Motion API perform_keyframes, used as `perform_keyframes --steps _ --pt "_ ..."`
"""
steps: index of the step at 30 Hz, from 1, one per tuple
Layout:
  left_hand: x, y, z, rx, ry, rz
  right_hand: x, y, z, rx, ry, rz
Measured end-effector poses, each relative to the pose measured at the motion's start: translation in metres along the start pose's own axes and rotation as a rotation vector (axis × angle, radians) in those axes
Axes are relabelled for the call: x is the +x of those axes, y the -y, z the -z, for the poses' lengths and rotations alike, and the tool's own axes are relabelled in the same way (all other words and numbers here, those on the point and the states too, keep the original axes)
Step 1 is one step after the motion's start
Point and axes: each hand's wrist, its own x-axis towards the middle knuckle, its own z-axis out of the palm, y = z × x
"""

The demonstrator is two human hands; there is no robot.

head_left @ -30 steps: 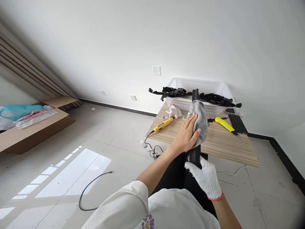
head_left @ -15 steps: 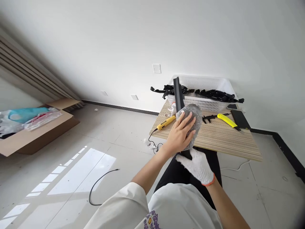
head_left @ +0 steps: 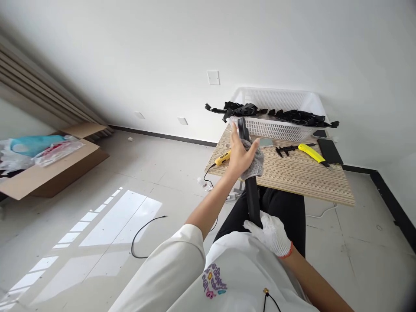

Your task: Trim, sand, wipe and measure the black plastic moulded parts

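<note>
A long black plastic strip (head_left: 252, 199) runs upright in front of my lap, its top end near the basket. My right hand (head_left: 271, 232), in a white knit glove with an orange cuff, is closed around the strip's lower end. Bare, my left hand (head_left: 241, 156) is wrapped with a grey cloth (head_left: 255, 164) around the strip's upper part. The cloth is bunched under the palm, and some fingers are partly hidden.
On the wood-grain table (head_left: 292, 177) lie a yellow corded tool (head_left: 223, 158), a black caliper (head_left: 286, 150), a yellow utility knife (head_left: 312, 153) and a dark phone (head_left: 329, 151). A white basket (head_left: 273, 128) holds several black parts. Left is an open cardboard box (head_left: 55, 171).
My left hand and the cloth have shifted up the strip, and the cloth is now bunched rather than spread flat. My right hand sits slightly lower, with more of the strip showing.
</note>
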Motion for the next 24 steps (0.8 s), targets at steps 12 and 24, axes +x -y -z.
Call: perform_keyframes --steps 12,24 --pt "-0.008 0.044 0.012 -0.137 0.237 0.171 0.000 -0.029 0.006 -0.106 -0.091 0.015" --pt "0.048 0.007 0.026 0.045 -0.304 -0.110 -0.016 -0.022 -0.005 -0.034 -0.032 0.095"
